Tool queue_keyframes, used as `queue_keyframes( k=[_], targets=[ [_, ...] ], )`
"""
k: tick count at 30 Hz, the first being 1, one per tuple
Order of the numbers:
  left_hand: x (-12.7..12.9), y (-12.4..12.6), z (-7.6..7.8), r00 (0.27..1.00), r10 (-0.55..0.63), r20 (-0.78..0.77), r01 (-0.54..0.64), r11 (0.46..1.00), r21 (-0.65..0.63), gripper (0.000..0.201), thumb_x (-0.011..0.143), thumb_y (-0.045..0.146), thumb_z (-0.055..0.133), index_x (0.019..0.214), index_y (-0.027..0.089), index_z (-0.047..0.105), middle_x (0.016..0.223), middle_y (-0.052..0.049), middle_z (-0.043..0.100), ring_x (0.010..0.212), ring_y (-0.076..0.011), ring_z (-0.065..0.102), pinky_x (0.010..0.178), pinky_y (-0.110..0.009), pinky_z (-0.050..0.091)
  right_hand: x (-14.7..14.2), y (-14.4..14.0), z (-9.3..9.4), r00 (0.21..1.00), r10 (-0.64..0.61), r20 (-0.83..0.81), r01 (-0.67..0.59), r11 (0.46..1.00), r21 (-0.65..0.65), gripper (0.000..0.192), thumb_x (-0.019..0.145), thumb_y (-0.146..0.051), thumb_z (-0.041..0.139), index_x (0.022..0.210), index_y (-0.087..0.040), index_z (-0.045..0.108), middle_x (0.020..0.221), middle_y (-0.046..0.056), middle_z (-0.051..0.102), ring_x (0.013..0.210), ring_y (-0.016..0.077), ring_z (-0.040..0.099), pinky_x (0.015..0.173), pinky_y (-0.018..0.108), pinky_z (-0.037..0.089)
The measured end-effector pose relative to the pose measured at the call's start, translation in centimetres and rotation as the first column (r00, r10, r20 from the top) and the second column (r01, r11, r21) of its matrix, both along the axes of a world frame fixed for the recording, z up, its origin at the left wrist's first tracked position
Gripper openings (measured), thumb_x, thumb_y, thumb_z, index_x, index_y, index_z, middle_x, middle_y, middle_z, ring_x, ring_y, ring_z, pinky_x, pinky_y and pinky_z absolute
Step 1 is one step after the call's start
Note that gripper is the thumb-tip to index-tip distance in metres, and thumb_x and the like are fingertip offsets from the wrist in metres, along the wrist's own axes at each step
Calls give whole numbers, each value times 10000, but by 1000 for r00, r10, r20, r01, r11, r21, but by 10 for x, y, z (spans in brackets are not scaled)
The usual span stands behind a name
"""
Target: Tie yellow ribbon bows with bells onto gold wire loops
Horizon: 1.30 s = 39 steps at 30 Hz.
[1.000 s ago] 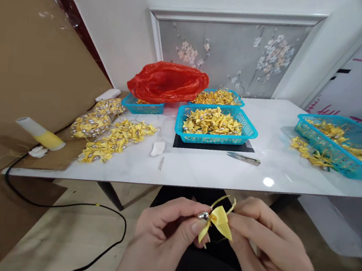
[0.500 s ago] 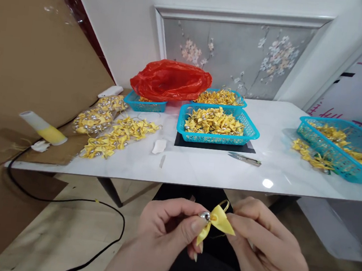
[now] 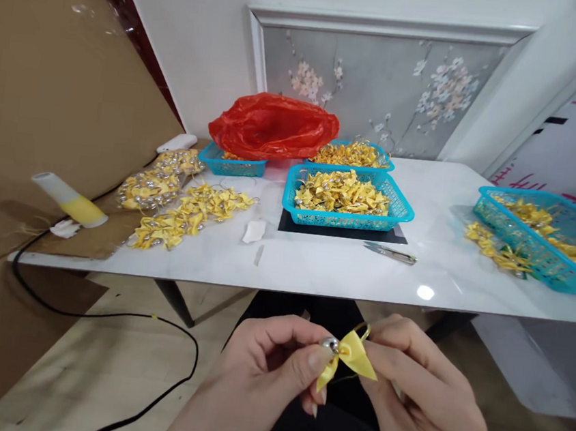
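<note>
Both wrists run off the bottom edge, and the fingers cover much of the yellow ribbon bow point(image 3: 349, 360), so how its small silver bell point(image 3: 329, 344) and thin gold loop point(image 3: 362, 329) are joined cannot be made out. The left hand point(image 3: 271, 371) is closed on the bow, thumb and forefinger pinching at the bell; the right hand point(image 3: 418, 394) is closed on the bow's other wing. The bow sits between the two hands, low in the view, below and in front of the worktop point(image 3: 324, 267) edge, over a dark lap.

On the worktop a blue basket point(image 3: 402, 210) of yellow bows stands on a dark mat point(image 3: 287, 224), with a small pair of snips point(image 3: 390, 253) just in front. A second basket point(image 3: 356, 153) stands behind it, and a third point(image 3: 231, 166) is largely hidden under a red plastic bag point(image 3: 274, 126). At the right another basket point(image 3: 522, 240) is cut off by the frame, loose bows point(image 3: 491, 245) beside it. To the left lie a heap of finished bows point(image 3: 190, 215), clear bags of bows point(image 3: 155, 184), a white scrap point(image 3: 254, 231) and a glue gun point(image 3: 70, 201) resting on cardboard point(image 3: 89, 243); its black cable point(image 3: 153, 321) trails over the floor
</note>
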<state>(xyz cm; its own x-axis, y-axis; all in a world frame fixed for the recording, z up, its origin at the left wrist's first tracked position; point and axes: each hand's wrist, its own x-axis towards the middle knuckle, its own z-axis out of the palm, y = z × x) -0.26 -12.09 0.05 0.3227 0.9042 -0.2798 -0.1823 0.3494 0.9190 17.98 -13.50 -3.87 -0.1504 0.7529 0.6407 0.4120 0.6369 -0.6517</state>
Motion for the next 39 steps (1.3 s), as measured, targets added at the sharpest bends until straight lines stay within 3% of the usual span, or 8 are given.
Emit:
queue_keyframes(
  k=[5,9,16,22,29,34,39],
  targets=[
    [4,3,9,997,57,-53,-53,996,74,70,782,251,788,774,182,796,561,26,644,528,-87,546,542,-179,465,0,-2,1,1000,1,29,-1,1000,-11,264,853,29,567,927,-183,706,741,34,549,606,138,557,474,252,450],
    [3,3,7,997,47,-63,-42,996,82,84,806,262,767,820,186,799,576,22,656,525,-90,551,547,-190,470,-1,-3,2,1000,0,15,0,999,-52,231,871,-4,566,918,-185,703,749,34,567,614,138,578,478,245,457],
    [2,1,-4,997,1,78,4,997,-74,191,788,343,797,817,156,771,577,10,645,519,-74,530,499,-155,434,-2,-3,4,1000,3,-15,-4,997,-78,223,887,-24,576,968,-191,699,775,26,569,552,93,509,423,208,385],
    [3,2,-6,979,21,203,22,979,-204,202,757,322,831,804,136,768,570,7,631,497,-52,509,482,-129,418,-1,-2,2,1000,15,-3,-15,996,-91,242,894,-21,563,991,-189,709,767,27,564,581,108,533,451,214,418],
    [3,2,-2,980,43,192,-2,979,-204,216,730,317,853,794,131,764,570,9,635,506,-56,524,483,-135,422,-5,-6,-2,998,-26,-60,18,991,-130,263,931,-59,532,986,-215,736,733,22,517,565,119,477,439,255,348],
    [3,2,1,986,58,154,-22,973,-231,255,693,320,877,788,123,745,564,10,649,498,-58,530,476,-141,422,0,-4,-3,1000,22,9,-21,994,-103,286,904,-14,535,997,-218,713,762,18,512,611,129,526,473,247,405],
    [3,2,1,989,46,138,-9,967,-254,267,681,309,883,786,114,734,554,10,652,495,-59,540,482,-144,429,6,-1,-3,996,19,85,-15,999,-50,237,885,11,545,885,-191,670,765,11,509,617,118,540,491,227,436]
  ],
)
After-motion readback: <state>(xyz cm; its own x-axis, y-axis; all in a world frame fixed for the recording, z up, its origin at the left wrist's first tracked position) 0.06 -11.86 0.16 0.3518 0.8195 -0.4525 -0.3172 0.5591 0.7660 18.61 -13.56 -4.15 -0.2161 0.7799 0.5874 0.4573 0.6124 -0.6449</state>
